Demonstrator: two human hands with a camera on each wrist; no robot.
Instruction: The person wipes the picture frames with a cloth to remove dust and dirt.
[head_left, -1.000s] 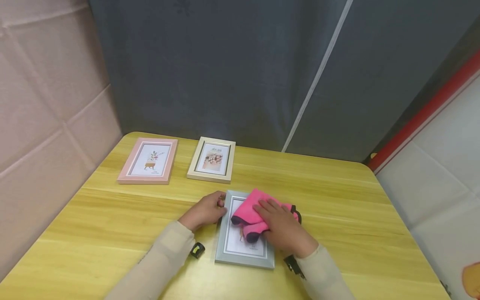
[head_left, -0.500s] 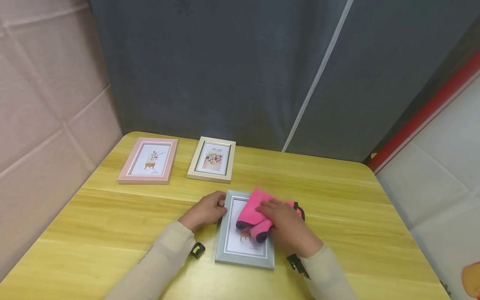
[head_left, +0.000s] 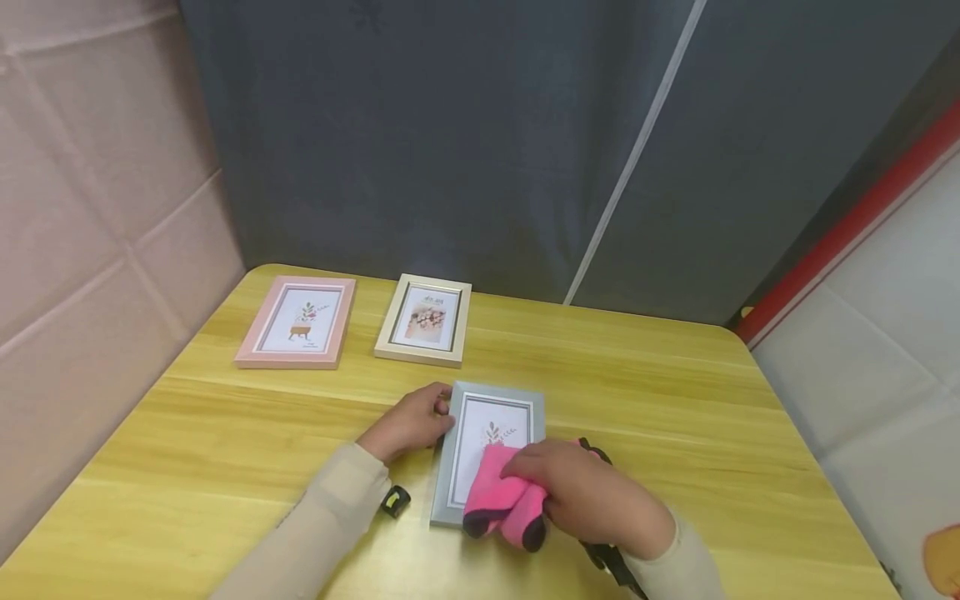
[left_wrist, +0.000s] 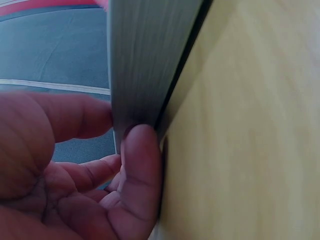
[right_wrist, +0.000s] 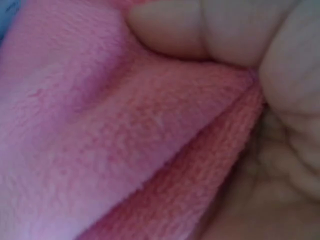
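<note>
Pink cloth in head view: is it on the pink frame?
No, the pink cloth lies over the lower part of the gray frame, gripped by the right hand.

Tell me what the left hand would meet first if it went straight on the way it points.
Most likely the grey picture frame: the left hand touches its left edge, with no visible gap between them.

Pale glare on tabletop (head_left: 411,557), blurry right wrist view

Remotely, I am drawing the bare right hand (head_left: 588,493) and the folded pink plush cloth with black edging (head_left: 498,487) down over the near edge of the silver-grey rectangular picture frame (head_left: 447,458), uncovering its leafy print (head_left: 492,432).
</note>
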